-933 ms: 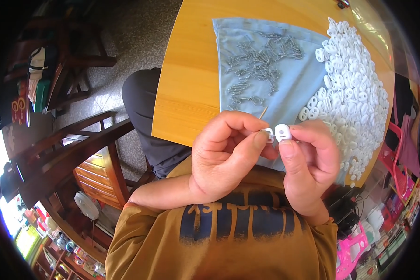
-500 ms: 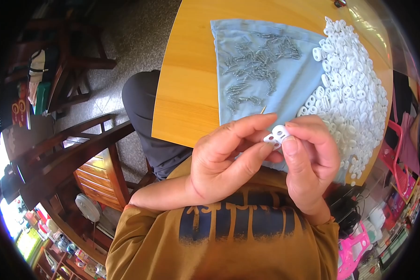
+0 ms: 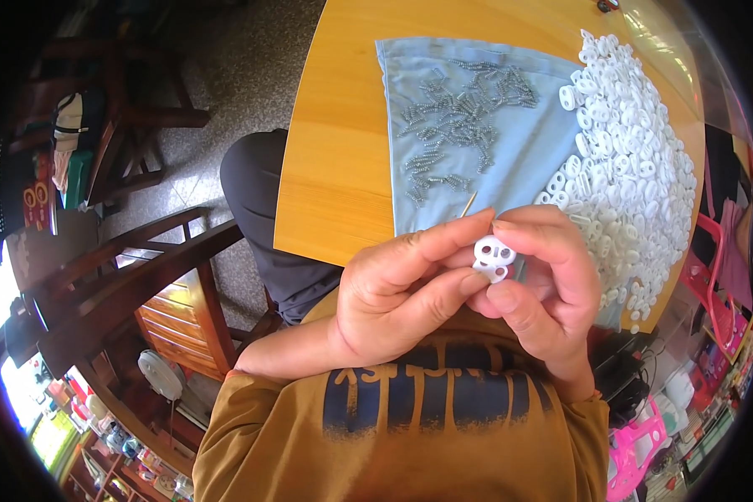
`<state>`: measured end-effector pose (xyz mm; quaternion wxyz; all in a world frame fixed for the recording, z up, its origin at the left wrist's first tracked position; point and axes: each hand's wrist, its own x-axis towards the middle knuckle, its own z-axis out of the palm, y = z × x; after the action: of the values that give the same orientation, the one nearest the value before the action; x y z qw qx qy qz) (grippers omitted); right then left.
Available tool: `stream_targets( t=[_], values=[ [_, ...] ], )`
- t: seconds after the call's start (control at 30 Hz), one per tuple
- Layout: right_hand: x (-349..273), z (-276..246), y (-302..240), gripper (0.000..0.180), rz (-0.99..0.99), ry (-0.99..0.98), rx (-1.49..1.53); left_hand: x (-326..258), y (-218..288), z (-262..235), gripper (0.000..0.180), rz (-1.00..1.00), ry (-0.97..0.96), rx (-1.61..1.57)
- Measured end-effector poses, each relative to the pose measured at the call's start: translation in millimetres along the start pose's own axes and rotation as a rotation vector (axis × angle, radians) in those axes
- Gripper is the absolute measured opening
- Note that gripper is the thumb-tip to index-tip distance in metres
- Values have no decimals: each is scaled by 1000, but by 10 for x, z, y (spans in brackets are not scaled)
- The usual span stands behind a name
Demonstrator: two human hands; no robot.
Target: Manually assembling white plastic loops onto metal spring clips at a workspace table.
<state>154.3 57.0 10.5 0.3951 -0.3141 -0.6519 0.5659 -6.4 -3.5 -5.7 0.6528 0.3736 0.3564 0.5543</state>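
Note:
Between my two hands is a small white plastic cord lock (image 3: 494, 250) with two round holes, and a second holed part shows just below it. My left hand (image 3: 397, 284) is closed, its thumb and fingertips pinching the piece from the left. On the other side my right hand (image 3: 552, 280) curls in, thumb below and index finger above, at the piece's right edge. A thin pointed stick (image 3: 469, 204) sticks up from behind my left fingers; its lower end is hidden. Beyond my hands, many small metal springs (image 3: 456, 125) lie scattered on a light blue cloth (image 3: 531, 155).
A big heap of white plastic cord lock parts (image 3: 632, 159) covers the right side of the wooden table (image 3: 335, 134), partly over the cloth. Dark wooden furniture (image 3: 134, 243) stands to the left. A pink plastic object (image 3: 636, 452) is at the lower right.
The white piece has turned so its two holes face me more squarely. My right thumb has moved down and left, off the top of the piece.

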Motion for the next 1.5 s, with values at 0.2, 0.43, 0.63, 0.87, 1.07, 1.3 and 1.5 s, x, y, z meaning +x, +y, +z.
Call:
stream_targets(
  t=[0.2,0.43,0.63,0.87,1.07,1.3,1.5],
  values=[
    [-51,-51,27,24,19,-11,74,-22,-21,47,38,-71,28,-184],
    [-77,66,-3,15,92,115,35,-11,-53,116,36,-76,160,-34],
    [-61,106,63,14,90,184,106,-12,-63,97,36,-25,168,129],
    [-81,155,40,15,176,199,196,-11,-116,98,37,-2,232,44],
    [-104,153,91,15,53,187,5,13,-128,116,37,23,238,-8],
    [-64,133,84,24,-55,139,-101,-23,-145,104,37,62,245,-28],
    [-20,31,116,29,-103,54,-91,-47,-119,39,40,45,123,22]
  ],
)
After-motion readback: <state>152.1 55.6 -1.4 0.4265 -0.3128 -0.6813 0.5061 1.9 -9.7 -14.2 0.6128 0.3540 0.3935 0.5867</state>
